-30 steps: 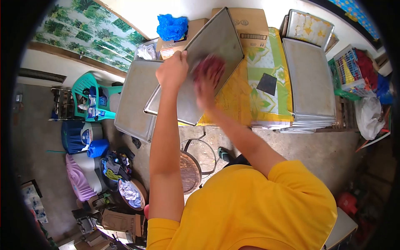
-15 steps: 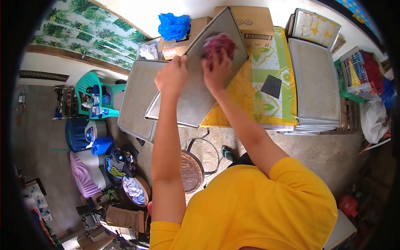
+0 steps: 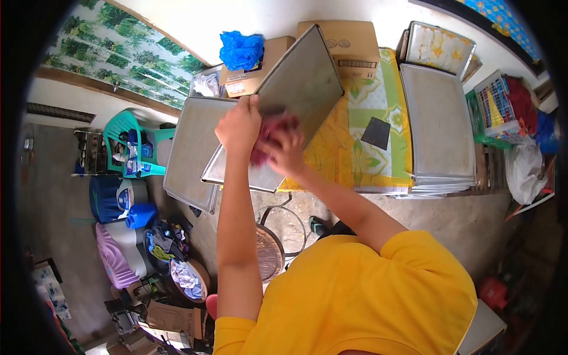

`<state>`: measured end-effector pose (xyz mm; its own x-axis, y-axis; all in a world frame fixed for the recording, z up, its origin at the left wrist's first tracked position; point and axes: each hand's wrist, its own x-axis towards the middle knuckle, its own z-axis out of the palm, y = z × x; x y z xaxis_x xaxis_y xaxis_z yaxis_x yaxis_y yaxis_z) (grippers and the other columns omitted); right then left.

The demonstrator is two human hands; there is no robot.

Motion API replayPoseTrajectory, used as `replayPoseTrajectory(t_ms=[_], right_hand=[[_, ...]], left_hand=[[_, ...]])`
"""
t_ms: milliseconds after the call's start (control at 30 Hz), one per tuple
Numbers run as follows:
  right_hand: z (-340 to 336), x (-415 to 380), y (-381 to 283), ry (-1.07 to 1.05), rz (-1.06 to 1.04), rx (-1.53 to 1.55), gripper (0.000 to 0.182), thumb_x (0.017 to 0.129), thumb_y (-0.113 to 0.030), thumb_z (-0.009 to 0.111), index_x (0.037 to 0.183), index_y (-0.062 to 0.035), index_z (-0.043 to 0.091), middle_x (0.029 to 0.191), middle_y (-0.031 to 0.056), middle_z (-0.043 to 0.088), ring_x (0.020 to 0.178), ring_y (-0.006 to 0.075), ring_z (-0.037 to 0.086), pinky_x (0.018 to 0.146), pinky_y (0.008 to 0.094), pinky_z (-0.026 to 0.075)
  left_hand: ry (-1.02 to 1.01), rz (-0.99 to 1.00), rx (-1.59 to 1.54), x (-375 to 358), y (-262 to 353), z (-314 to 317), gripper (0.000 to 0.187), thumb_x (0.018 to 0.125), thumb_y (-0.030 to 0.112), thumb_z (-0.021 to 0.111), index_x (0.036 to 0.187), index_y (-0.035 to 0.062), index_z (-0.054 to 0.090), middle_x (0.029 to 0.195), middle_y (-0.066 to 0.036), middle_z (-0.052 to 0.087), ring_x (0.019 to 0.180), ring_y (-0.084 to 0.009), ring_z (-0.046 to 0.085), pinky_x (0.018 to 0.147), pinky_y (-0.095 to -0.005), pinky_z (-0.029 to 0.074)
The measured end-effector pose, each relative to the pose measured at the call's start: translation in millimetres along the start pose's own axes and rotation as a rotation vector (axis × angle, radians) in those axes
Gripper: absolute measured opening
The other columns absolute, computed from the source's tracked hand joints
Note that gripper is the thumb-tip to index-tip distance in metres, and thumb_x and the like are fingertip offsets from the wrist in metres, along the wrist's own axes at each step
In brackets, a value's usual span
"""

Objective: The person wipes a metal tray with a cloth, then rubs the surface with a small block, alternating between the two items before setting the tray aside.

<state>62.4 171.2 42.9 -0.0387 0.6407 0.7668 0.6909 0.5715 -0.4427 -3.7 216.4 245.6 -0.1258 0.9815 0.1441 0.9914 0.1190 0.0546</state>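
A flat metal baking tray [image 3: 307,71] is tilted up over the table, its upper left edge in the grip of my left hand [image 3: 239,126]. Against the tray's inner face, toward its lower end, my right hand [image 3: 285,152] presses a dark red cloth [image 3: 273,131]; both are blurred by motion. The fingers of my right hand are spread over the cloth. To the left, beneath the held tray, lies another metal tray [image 3: 192,145]. A small dark flat square [image 3: 376,133] rests on the patterned tablecloth [image 3: 362,168] to the right.
A stack of trays [image 3: 441,118] stands at the table's right side, with a stained tray [image 3: 441,47] behind it. Cardboard boxes [image 3: 355,47] and a blue plastic bag [image 3: 241,49] are at the back. A round wooden stool [image 3: 269,253] is below, a green chair [image 3: 125,133] at left.
My right hand has swept the cloth down and left across the tray, from its upper part to its lower part. My left hand keeps its hold on the edge. The camera view has shifted slightly.
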Motion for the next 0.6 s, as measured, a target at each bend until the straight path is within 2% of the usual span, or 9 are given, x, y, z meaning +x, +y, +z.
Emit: replayPoseTrajectory(t_ms=[67, 133, 200, 300, 400, 500, 567, 600], right_hand=[[-7.4, 58.1, 27.1, 0.097, 0.259, -0.022, 0.066, 0.069, -0.042, 0.074, 0.131, -0.0325, 0.055, 0.149, 0.0158, 0.031, 0.135, 0.0434, 0.026, 0.108, 0.066, 0.016], [-12.2, 105.9, 59.9, 0.265, 0.382, 0.062, 0.071, 0.077, -0.05, 0.068, 0.138, -0.0208, 0.048, 0.154, 0.0232, 0.021, 0.138, 0.0463, 0.02, 0.107, 0.068, 0.012], [-9.2, 127.9, 94.2, 0.273, 0.514, 0.044, 0.071, 0.084, -0.054, 0.06, 0.141, -0.0154, 0.043, 0.152, 0.0258, 0.024, 0.138, 0.0478, 0.021, 0.108, 0.0662, 0.011], [25.8, 117.6, 164.2, 0.431, 0.668, -0.114, 0.063, 0.09, -0.047, 0.055, 0.139, -0.0106, 0.043, 0.146, 0.0263, 0.034, 0.131, 0.0468, 0.035, 0.108, 0.057, 0.026], [45.7, 71.0, 212.4, 0.428, 0.894, 0.029, 0.063, 0.093, -0.047, 0.051, 0.142, -0.0096, 0.038, 0.138, 0.0256, 0.044, 0.123, 0.0443, 0.045, 0.104, 0.0503, 0.035], [17.0, 61.1, 155.1, 0.127, 1.557, 0.028, 0.06, 0.094, -0.043, 0.049, 0.141, -0.0072, 0.039, 0.135, 0.0243, 0.047, 0.121, 0.0406, 0.048, 0.1, 0.0499, 0.038], [7.1, 33.8, 110.7, 0.149, 1.532, 0.169, 0.058, 0.095, -0.04, 0.048, 0.14, -0.0055, 0.038, 0.138, 0.026, 0.044, 0.124, 0.0377, 0.046, 0.102, 0.0472, 0.038], [21.9, 8.9, 92.4, 0.199, 1.424, 0.119, 0.058, 0.094, -0.038, 0.047, 0.14, -0.0042, 0.037, 0.135, 0.0275, 0.046, 0.12, 0.0382, 0.05, 0.099, 0.0472, 0.041]], left_hand=[[-0.005, 0.007, 0.026, 1.6, 1.1, -2.0, 0.044, 0.098, 0.052, 0.034, 0.098, 0.0169, 0.061, 0.082, -0.017, 0.069, 0.08, -0.0409, 0.067, 0.067, -0.0526, 0.051], [0.007, 0.009, 0.015, -0.3, 2.6, -3.2, 0.043, 0.098, 0.051, 0.035, 0.097, 0.0173, 0.061, 0.081, -0.016, 0.069, 0.079, -0.0402, 0.067, 0.066, -0.0523, 0.051], [0.024, 0.014, 0.002, -2.2, 2.4, -0.9, 0.042, 0.098, 0.051, 0.035, 0.096, 0.0175, 0.061, 0.08, -0.015, 0.069, 0.078, -0.0396, 0.067, 0.065, -0.0521, 0.051], [0.067, 0.025, -0.013, 1.9, 0.7, 2.2, 0.041, 0.098, 0.05, 0.037, 0.093, 0.0177, 0.062, 0.078, -0.014, 0.069, 0.076, -0.039, 0.067, 0.064, -0.0516, 0.051], [0.088, 0.025, -0.001, 4.0, -2.4, 2.8, 0.041, 0.098, 0.05, 0.037, 0.092, 0.018, 0.062, 0.076, -0.014, 0.069, 0.074, -0.0392, 0.067, 0.063, -0.0511, 0.051], [0.084, 0.014, 0.019, 6.5, -2.7, 4.5, 0.041, 0.098, 0.05, 0.037, 0.092, 0.0182, 0.062, 0.075, -0.014, 0.069, 0.073, -0.0397, 0.067, 0.062, -0.0511, 0.051], [0.072, 0.004, 0.046, 8.7, -3.7, 7.3, 0.041, 0.098, 0.05, 0.036, 0.092, 0.0182, 0.062, 0.075, -0.015, 0.068, 0.073, -0.04, 0.066, 0.062, -0.0514, 0.05], [0.078, 0.01, 0.034, 9.2, -2.7, 7.4, 0.041, 0.098, 0.05, 0.036, 0.092, 0.0178, 0.061, 0.075, -0.015, 0.068, 0.073, -0.0402, 0.066, 0.062, -0.0517, 0.05]])
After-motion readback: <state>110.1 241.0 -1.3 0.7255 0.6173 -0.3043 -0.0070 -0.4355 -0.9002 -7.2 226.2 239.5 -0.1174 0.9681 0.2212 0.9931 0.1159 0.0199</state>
